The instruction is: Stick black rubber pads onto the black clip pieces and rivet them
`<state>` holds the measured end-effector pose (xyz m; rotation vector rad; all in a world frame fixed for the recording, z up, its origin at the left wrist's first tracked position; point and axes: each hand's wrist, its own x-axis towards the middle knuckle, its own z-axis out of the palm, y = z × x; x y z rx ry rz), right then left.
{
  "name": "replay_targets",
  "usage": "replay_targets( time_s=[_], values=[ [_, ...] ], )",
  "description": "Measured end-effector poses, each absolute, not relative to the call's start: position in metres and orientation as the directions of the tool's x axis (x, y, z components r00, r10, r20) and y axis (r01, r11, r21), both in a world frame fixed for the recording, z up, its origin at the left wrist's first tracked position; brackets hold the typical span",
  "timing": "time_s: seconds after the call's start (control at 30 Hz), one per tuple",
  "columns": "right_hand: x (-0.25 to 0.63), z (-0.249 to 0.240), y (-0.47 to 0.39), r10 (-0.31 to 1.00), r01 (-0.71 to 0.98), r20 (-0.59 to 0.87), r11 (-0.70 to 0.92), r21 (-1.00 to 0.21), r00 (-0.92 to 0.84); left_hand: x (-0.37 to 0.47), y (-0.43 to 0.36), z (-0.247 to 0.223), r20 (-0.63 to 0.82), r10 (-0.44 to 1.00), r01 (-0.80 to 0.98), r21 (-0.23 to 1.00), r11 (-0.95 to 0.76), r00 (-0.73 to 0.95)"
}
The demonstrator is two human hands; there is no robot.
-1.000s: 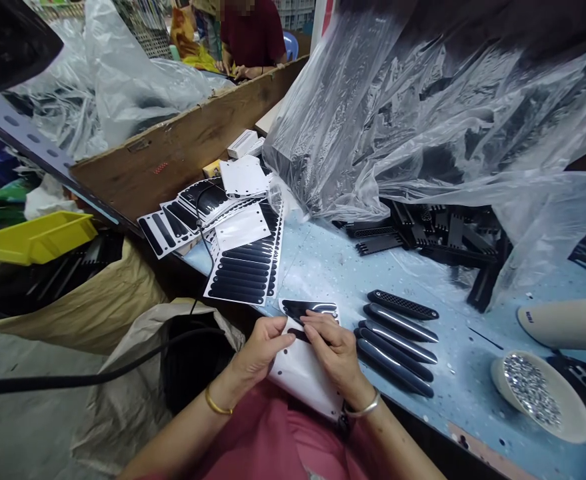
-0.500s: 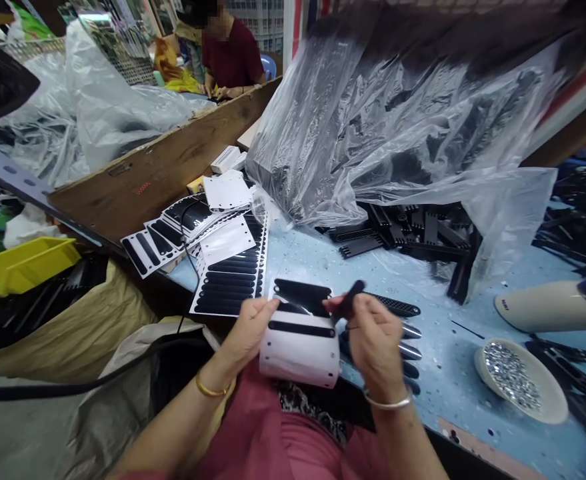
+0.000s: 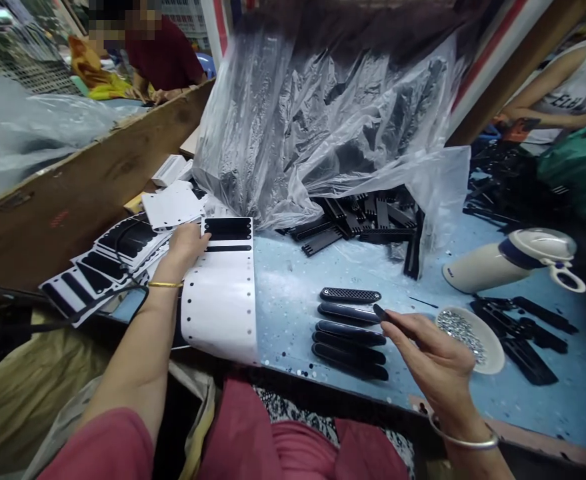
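Observation:
My left hand (image 3: 189, 248) grips the left edge of a white backing sheet (image 3: 220, 293) with black strips stuck near its top. The sheet lies over the table's front edge and curls at the bottom. My right hand (image 3: 435, 353) pinches a thin black adhesive strip (image 3: 380, 312) between thumb and fingers. That strip hovers at or touches the right end of a glossy dark rounded bar (image 3: 345, 313); which of the two I cannot tell. Behind this bar lies a textured bar (image 3: 351, 295) with a small round fitting at each end, and several dark bars (image 3: 350, 360) lie in front.
A bowl of small silvery parts (image 3: 460, 333) stands right of my hand, near a cream bottle (image 3: 503, 263) on its side. Black parts (image 3: 367, 220) spill from a plastic bag (image 3: 333, 120). Other sheets (image 3: 117, 247) lie at left by a wooden board (image 3: 97, 147). Two people sit beyond.
My left hand has carried the sheet left and laid it on the table. My right hand has moved right with the black strip, away from the sheet to the row of bars. The view has turned right.

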<state>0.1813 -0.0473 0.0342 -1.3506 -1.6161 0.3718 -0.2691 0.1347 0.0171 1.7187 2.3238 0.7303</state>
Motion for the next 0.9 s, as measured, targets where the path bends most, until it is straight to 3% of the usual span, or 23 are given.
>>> replay_targets(
  time_s=[0.13,0.3,0.4,0.5,0.57,0.67,0.77,0.9],
  values=[
    [0.203,0.029,-0.036,0.875,0.647,0.484,0.377,-0.663,-0.014,-0.264,0.130,0.015,0.153,0.940,0.902,0.363,0.233,-0.304],
    [0.204,0.022,-0.023,0.888,0.606,0.437,0.426,-0.672,-0.139,-0.222,0.101,0.030,0.284,0.923,0.938,0.304,0.169,-0.259],
    [0.193,0.019,-0.015,0.884,0.580,0.428,0.452,-0.678,-0.189,-0.163,0.070,0.040,0.458,0.885,0.854,0.491,-0.170,-0.087],
    [0.182,0.019,-0.010,0.849,0.559,0.477,0.516,-0.649,-0.228,-0.095,0.038,0.039,0.381,0.902,0.525,0.735,-0.430,0.204],
    [0.175,0.019,-0.008,0.825,0.554,0.506,0.551,-0.624,-0.250,-0.060,0.023,0.033,0.263,0.928,0.396,0.847,-0.354,0.265],
    [0.170,0.020,-0.008,0.813,0.561,0.500,0.573,-0.597,-0.299,-0.034,0.016,0.023,-0.021,0.937,0.204,0.977,-0.054,0.349],
    [0.170,0.023,-0.009,0.812,0.547,0.467,0.582,-0.602,-0.350,-0.033,0.020,0.019,-0.232,0.841,0.045,0.970,0.240,0.488],
    [0.180,0.027,-0.010,0.840,0.493,0.422,0.542,-0.681,-0.340,-0.040,0.027,0.017,-0.321,0.817,-0.033,0.924,0.382,0.478]
  ],
)
